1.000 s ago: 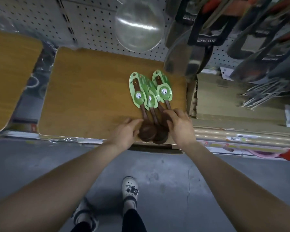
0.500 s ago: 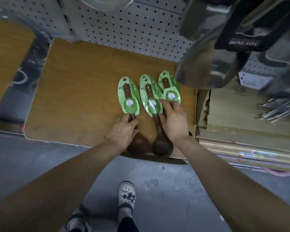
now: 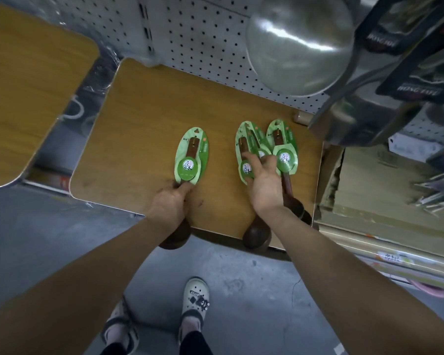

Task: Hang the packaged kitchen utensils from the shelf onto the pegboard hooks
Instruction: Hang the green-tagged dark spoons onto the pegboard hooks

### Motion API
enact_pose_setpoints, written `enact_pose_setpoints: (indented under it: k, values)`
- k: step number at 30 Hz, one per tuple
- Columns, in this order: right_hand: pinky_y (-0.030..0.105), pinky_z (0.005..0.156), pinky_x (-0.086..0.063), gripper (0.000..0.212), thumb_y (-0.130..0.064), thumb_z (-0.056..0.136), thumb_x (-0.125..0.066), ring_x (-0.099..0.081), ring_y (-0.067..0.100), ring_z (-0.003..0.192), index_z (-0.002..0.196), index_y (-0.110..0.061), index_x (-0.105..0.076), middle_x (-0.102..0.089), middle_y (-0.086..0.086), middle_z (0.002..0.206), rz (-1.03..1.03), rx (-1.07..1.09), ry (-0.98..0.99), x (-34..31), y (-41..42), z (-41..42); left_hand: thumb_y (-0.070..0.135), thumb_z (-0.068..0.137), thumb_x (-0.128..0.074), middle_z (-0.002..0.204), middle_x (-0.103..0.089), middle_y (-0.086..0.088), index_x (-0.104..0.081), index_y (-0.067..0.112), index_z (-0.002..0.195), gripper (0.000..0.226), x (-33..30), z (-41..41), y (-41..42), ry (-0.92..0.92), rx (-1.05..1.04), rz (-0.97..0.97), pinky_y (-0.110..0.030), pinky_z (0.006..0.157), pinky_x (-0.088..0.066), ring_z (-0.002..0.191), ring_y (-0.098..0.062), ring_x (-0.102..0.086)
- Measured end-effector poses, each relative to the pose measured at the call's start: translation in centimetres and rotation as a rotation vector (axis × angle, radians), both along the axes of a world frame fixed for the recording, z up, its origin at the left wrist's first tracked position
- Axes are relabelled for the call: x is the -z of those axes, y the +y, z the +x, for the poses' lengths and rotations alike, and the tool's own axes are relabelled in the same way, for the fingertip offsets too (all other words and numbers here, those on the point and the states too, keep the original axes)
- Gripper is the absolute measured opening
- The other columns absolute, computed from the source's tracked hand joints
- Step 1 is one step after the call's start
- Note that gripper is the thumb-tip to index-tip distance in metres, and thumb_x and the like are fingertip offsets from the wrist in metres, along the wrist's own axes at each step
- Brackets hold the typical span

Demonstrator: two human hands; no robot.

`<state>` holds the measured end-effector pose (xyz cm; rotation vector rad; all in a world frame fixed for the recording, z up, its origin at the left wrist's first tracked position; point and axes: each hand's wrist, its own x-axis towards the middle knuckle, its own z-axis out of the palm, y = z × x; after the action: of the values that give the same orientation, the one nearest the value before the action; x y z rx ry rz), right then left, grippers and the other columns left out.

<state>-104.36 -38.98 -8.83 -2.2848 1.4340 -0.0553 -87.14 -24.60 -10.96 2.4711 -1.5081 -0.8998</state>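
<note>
My left hand (image 3: pixel 170 203) grips one wooden ladle (image 3: pixel 192 156) mid-frame. My right hand (image 3: pixel 265 181) pinches two more ladles (image 3: pixel 283 156). Next I lift them to the pegboard (image 3: pixel 203 39) hooks.

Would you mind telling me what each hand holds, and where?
Left hand grips a dark wooden ladle with green card by its handle. Right hand holds two similar overlapping ladles mid-handle.
</note>
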Motion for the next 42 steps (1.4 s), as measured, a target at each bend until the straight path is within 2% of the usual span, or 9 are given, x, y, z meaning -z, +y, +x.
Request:
enact_pose_setpoints:
  k: [4,7,10,14,19,23,30,36,42]
  values:
    - [0.031,0.100,-0.047,0.067,0.008,0.090,-0.059,-0.061,0.029,0.111,0.144,-0.031,-0.050,-0.058,0.014,0.128,0.062,0.029,-0.056,-1.6,1.7,0.0,0.014,0.093,-0.057,0.110,-0.062,-0.016,-0.052,0.019,0.136,0.043,-1.6,1.1,2.4,0.103,-0.092,-0.039,-0.043,0.089,-0.048,0.101,-0.036,-0.060]
    - [0.015,0.098,-0.037,0.069,0.008,0.089,-0.062,-0.059,0.023,0.116,0.142,-0.034,-0.051,-0.059,0.012,0.127,0.070,0.051,-0.123,-3.8,4.1,-0.3,0.003,0.089,-0.061,0.102,-0.062,-0.015,-0.058,0.018,0.129,0.043,-3.9,1.8,4.8,0.178,-0.144,-0.134,-0.042,0.084,-0.050,0.093,-0.036,-0.061]
    - [0.011,0.100,-0.032,0.076,0.011,0.088,-0.062,-0.057,0.020,0.122,0.141,-0.041,-0.048,-0.055,0.010,0.135,0.103,0.050,-0.194,-6.7,7.1,-0.1,-0.009,0.083,-0.062,0.106,-0.061,-0.012,-0.062,0.016,0.122,0.046,-6.7,2.3,7.7,0.273,-0.188,-0.241,-0.043,0.085,-0.052,0.092,-0.034,-0.061]
    - [0.016,0.100,-0.035,0.076,0.008,0.089,-0.064,-0.055,0.020,0.123,0.136,-0.049,-0.046,-0.054,0.006,0.137,0.125,0.074,-0.249,-11.8,10.7,1.2,-0.011,0.083,-0.062,0.112,-0.062,-0.006,-0.063,0.016,0.117,0.044,-11.4,3.3,11.5,0.320,-0.187,-0.341,-0.042,0.088,-0.051,0.094,-0.028,-0.062]
    - [0.022,0.101,-0.039,0.072,0.004,0.090,-0.064,-0.055,0.019,0.120,0.134,-0.050,-0.047,-0.054,0.003,0.139,0.093,0.056,-0.349,-19.4,14.7,3.4,-0.006,0.082,-0.067,0.108,-0.060,0.002,-0.061,0.023,0.111,0.042,-17.9,5.9,15.4,0.258,-0.159,-0.439,-0.035,0.076,-0.050,0.086,-0.026,-0.064]
    - [0.025,0.098,-0.039,0.070,0.003,0.091,-0.063,-0.047,0.001,0.113,0.128,-0.054,-0.047,-0.052,-0.010,0.134,0.028,0.039,-0.471,-25.3,17.2,5.4,-0.004,0.083,-0.065,0.108,-0.061,0.008,-0.056,0.031,0.105,0.042,-22.4,8.7,17.4,0.173,-0.125,-0.515,-0.034,0.069,-0.048,0.086,-0.019,-0.064]
    - [0.034,0.104,-0.049,0.074,0.008,0.089,-0.062,-0.051,0.007,0.122,0.124,-0.056,-0.046,-0.048,-0.008,0.142,-0.064,0.040,-0.666,-33.5,19.6,8.7,-0.003,0.088,-0.062,0.115,-0.056,0.014,-0.054,0.035,0.102,0.041,-28.8,12.7,18.4,0.191,-0.012,-0.662,-0.039,0.083,-0.051,0.102,-0.013,-0.059]
    - [0.054,0.118,-0.033,0.094,0.008,0.088,-0.063,-0.029,0.016,0.148,0.146,-0.056,-0.027,-0.028,-0.015,0.160,-0.081,-0.017,-0.810,-39.4,19.4,9.9,0.001,0.090,-0.063,0.118,-0.055,0.018,-0.056,0.036,0.103,0.038,-32.2,14.1,17.7,0.185,0.038,-0.736,-0.031,0.086,-0.049,0.104,-0.011,-0.057]
    - [0.049,0.123,-0.023,0.094,-0.006,0.084,-0.075,-0.024,0.006,0.148,0.150,-0.049,-0.023,-0.026,-0.027,0.157,-0.187,-0.051,-0.821,-43.4,17.2,11.1,0.003,0.091,-0.063,0.115,-0.056,0.015,-0.057,0.031,0.106,0.033,-34.7,14.5,16.0,0.163,0.065,-0.803,-0.034,0.084,-0.051,0.101,-0.012,-0.058]
